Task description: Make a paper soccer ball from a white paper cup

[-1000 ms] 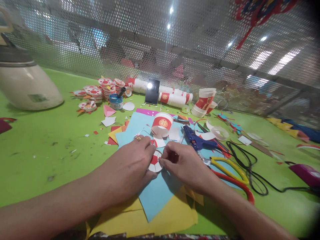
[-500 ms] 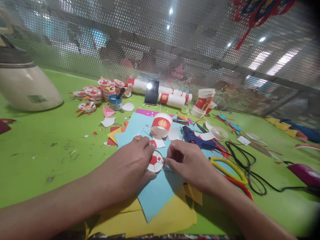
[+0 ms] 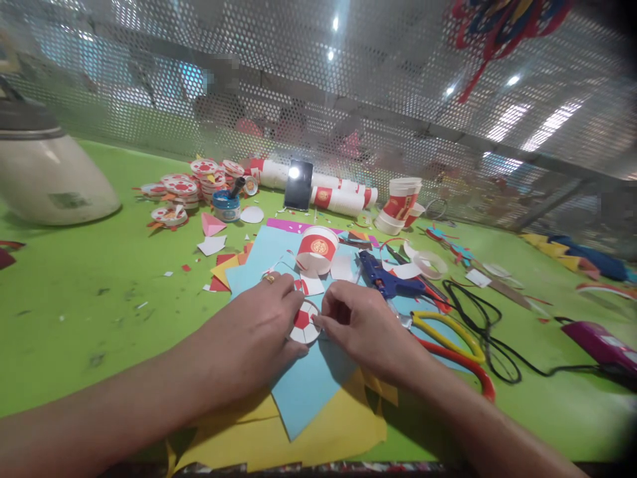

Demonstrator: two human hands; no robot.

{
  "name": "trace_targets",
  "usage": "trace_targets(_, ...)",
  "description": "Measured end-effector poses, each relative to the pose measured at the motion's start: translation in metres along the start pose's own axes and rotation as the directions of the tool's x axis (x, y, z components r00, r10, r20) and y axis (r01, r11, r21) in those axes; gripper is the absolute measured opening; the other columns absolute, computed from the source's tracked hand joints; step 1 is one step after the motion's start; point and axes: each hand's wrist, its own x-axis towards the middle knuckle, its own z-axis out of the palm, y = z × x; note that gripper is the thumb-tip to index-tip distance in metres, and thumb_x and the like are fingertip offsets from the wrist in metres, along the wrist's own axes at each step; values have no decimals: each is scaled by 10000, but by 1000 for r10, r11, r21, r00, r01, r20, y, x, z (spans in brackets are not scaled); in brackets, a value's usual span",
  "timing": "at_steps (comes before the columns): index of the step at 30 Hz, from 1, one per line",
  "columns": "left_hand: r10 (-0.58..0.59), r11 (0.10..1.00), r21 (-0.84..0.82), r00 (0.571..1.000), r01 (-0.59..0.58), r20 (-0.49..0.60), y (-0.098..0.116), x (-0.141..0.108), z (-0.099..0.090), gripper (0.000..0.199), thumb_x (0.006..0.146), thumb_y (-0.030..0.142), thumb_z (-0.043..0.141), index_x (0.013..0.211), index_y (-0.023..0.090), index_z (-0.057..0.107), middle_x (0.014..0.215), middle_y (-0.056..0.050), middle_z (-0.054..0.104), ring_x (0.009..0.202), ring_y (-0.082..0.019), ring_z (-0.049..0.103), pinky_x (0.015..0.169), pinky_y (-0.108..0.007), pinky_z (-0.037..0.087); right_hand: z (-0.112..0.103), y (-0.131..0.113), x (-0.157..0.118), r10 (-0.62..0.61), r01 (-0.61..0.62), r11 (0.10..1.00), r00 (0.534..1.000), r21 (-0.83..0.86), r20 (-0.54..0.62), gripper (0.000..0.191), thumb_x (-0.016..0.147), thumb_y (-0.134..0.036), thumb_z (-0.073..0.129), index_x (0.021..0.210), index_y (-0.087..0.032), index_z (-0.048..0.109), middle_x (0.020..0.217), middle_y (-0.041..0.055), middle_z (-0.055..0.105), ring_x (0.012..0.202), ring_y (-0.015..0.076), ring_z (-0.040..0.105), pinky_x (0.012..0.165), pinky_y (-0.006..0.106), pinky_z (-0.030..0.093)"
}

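My left hand (image 3: 263, 315) lies over the left side of a round white paper disc (image 3: 309, 337) with red patches like a football, holding it between thumb and fingers on the light blue paper (image 3: 303, 392). From the right, my right hand (image 3: 348, 318) reaches the disc with thumb and forefinger pinched together. A small red paper piece (image 3: 313, 318) shows at those fingertips, over the disc's right part; the fingers partly cover it. Just beyond the hands stands a red and white paper cup (image 3: 317, 250), with cut white pieces (image 3: 311, 284) in front of it.
On the right lie a blue glue gun (image 3: 391, 279), yellow and red-handled scissors (image 3: 450, 332), a tape roll (image 3: 430, 264) and a black cable (image 3: 490, 338). Behind are a phone (image 3: 298, 186), stacked cups (image 3: 398, 202), a blue jar (image 3: 227, 207) and several decorated discs (image 3: 179, 186).
My right fingertips have moved slightly left, from the disc's edge onto its right part at the small red piece. My left hand still holds the disc. The whole view has shifted a little.
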Motion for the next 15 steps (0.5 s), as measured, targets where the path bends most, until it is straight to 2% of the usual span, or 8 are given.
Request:
trace_targets(6,7,1000,-2,1000,-7,-12,-1,-1,0,131,860,271,646,911,164,589,1002,-96,564,934,-290,544,810,-442,467,1,-2,1,6,-6,1000,1000,4,9,264,816,-98,664,659,-205,480,639,-38,517,588,115,440,547,265,304)
trace_targets(15,9,1000,-10,1000,-9,2,1,0,-1,174,856,274,693,918,159,577,1014,-99,557,952,-298,543,821,-449,466,3,-2,0,-4,4,1000,1000,13,1,261,803,-90,652,659,-209,470,639,-39,509,593,120,442,546,268,311)
